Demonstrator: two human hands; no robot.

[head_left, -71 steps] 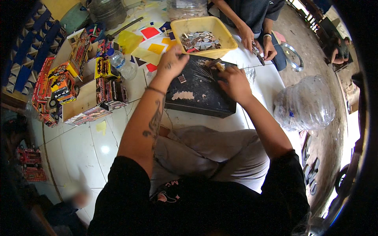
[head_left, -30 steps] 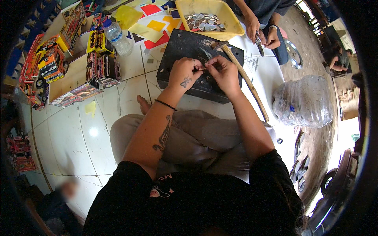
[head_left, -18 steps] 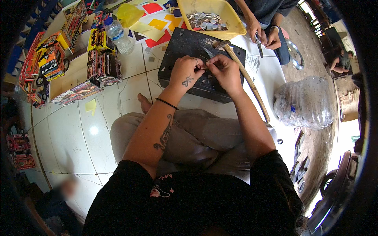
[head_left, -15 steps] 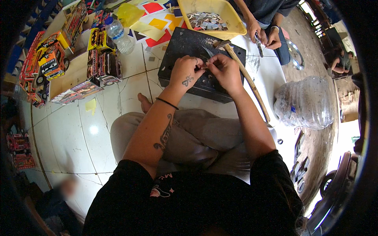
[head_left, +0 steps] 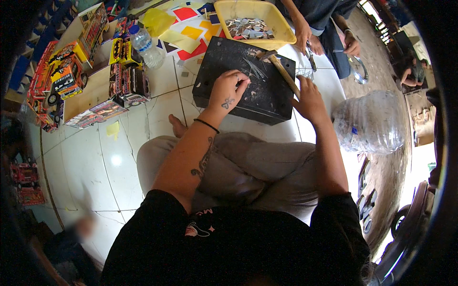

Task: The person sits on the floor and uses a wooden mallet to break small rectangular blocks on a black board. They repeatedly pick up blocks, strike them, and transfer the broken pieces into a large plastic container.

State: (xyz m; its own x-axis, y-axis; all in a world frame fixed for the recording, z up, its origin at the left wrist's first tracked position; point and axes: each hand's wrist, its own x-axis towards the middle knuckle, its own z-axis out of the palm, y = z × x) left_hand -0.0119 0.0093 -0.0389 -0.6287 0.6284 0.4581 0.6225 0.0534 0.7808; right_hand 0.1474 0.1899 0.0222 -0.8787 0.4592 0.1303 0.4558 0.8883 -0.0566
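My left hand [head_left: 228, 91] is over the near left part of a black block [head_left: 257, 97]. Its thumb and finger are pinched together, and whatever is between them is too small to make out. My right hand [head_left: 309, 101] lies on the wooden handle of a hammer [head_left: 285, 74], fingers on one side and thumb on the other. The hammer rests across the block's right side, its head near the far edge; my hand and forearm hide the handle's lower end. Several thin metal pins or wires [head_left: 255, 68] lie loose on the block, beyond my left hand.
A yellow basin [head_left: 288, 35] of small flat pieces stands beyond the block, near coloured sheets [head_left: 191, 32]. Toy trucks [head_left: 67, 76] and a water bottle [head_left: 145, 46] are left. A co-worker's hand [head_left: 301, 35] holds a tool; a clear plastic jug [head_left: 369, 123] stands right.
My right hand has left my left hand and moved right onto the hammer handle. My left hand stays pinched above the block. The co-worker's hands have moved apart.
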